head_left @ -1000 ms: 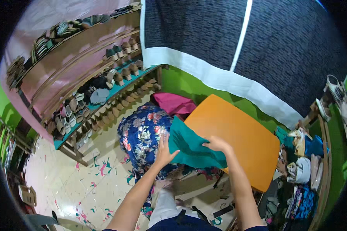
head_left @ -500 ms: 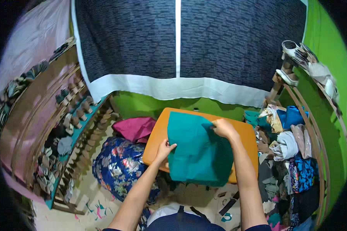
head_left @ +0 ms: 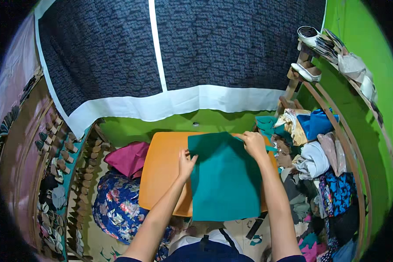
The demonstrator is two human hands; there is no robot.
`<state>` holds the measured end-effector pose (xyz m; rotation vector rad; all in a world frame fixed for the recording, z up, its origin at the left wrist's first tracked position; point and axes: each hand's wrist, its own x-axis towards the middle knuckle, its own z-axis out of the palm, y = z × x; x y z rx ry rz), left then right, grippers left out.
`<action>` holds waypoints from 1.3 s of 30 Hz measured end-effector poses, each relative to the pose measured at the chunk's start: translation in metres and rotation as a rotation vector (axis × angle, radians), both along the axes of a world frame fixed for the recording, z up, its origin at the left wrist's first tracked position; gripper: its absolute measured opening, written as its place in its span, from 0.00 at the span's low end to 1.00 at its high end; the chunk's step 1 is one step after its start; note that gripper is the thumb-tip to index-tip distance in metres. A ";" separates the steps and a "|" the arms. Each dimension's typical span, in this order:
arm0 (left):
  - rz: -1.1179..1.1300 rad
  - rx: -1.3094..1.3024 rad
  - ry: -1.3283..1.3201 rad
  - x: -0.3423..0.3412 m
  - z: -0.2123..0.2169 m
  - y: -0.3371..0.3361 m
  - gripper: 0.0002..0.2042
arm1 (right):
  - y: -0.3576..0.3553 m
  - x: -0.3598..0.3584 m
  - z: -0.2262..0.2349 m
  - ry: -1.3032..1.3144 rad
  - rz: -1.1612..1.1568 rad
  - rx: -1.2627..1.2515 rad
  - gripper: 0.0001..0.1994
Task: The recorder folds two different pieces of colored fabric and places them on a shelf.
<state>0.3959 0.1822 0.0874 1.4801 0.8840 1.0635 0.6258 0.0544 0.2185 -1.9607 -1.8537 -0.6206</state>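
Note:
A teal sheet of fabric-like material (head_left: 225,183) lies across the right part of an orange table (head_left: 163,174), its near end hanging past the table's front edge. At the sheet's upper left edge is my left hand (head_left: 187,165), thumb against the material and fingers curled beside it. My right hand (head_left: 252,144) pinches the upper right edge, where the sheet looks folded or creased. A narrow teal strip (head_left: 271,148) sticks out just right of that hand. The fingertips beneath the sheet are hidden.
Left of the table sit a floral blue bundle (head_left: 118,205) and a magenta cloth (head_left: 129,158). A rack (head_left: 76,157) with shoe lasts stands farther left. Folded cloths and scraps (head_left: 312,159) are heaped at right beside a wooden rack (head_left: 343,135). A dark curtain (head_left: 231,48) hangs behind.
The view has shifted. The teal sheet has moved right across the table and lies flatter, baring more of the tabletop at left. Both hands stay at its edges.

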 end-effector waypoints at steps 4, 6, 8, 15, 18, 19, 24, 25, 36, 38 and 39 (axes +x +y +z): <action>0.138 0.455 0.080 0.036 0.047 0.016 0.23 | 0.012 0.040 -0.009 0.018 -0.027 -0.080 0.19; 0.075 0.507 0.113 0.050 0.064 0.035 0.21 | 0.024 0.054 -0.005 0.045 0.009 -0.065 0.19; 0.001 0.584 0.134 0.070 0.084 0.043 0.14 | 0.029 0.070 0.003 0.085 0.031 -0.079 0.19; -0.208 0.540 0.240 0.092 0.055 0.055 0.09 | 0.028 0.116 -0.031 0.207 0.129 -0.160 0.13; -0.287 0.531 0.314 0.087 0.039 0.040 0.09 | 0.016 0.123 -0.057 0.232 0.165 -0.231 0.12; -0.329 0.528 0.349 0.083 0.033 0.033 0.09 | 0.010 0.122 -0.064 0.259 0.177 -0.274 0.13; -0.515 0.509 0.557 0.058 0.024 0.012 0.09 | -0.030 0.096 -0.089 0.205 0.328 -0.268 0.10; -0.645 0.532 0.713 0.055 0.021 0.012 0.09 | -0.041 0.090 -0.097 0.227 0.350 -0.283 0.10; -1.137 0.198 1.531 0.082 0.009 -0.012 0.18 | -0.089 0.048 -0.155 0.282 0.440 -0.700 0.12; -1.122 0.156 1.583 0.085 0.006 -0.013 0.19 | -0.090 0.046 -0.163 0.287 0.423 -0.718 0.12; -1.053 0.290 1.451 0.086 -0.002 -0.014 0.19 | -0.090 0.045 -0.167 0.289 0.407 -0.737 0.12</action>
